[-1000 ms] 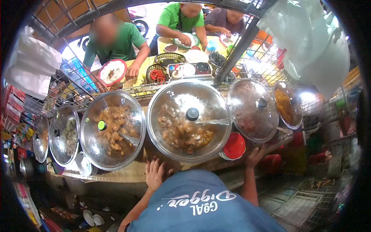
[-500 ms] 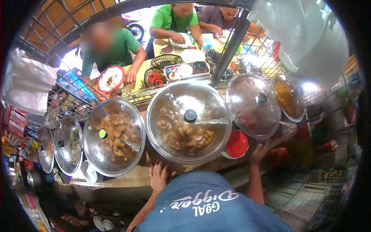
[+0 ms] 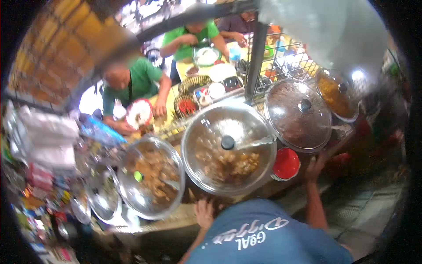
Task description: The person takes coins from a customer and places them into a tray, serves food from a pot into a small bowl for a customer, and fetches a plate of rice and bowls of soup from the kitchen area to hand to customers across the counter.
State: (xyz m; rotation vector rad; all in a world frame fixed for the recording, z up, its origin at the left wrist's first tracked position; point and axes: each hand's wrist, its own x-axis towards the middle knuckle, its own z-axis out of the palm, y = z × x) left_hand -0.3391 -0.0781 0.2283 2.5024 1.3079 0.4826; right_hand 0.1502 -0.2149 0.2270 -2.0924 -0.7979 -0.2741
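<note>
My left hand rests on the edge of the brown counter, fingers stretched out, holding nothing. Just beyond it stands a large pot of stewed food under a clear lid with a black knob; a serving spoon shows through the glass. My right hand lies on the counter edge farther right, somewhat blurred, its fingers extended with nothing visible in them. Nearest to that hand is a red bowl. Behind it, another lidded pot holds dark food. Left of centre, a lidded pot of browned pieces has a green knob.
Smaller lidded pots line the left end, and one with yellow food the right. A wire grille with a dark post separates the counter from a yellow table where people eat. Plastic bags hang at both sides.
The view has tilted and shifted, so pots and hands appear farther right. Both hands stay on the counter edge. A person in green across the counter has lowered their head towards a plate.
</note>
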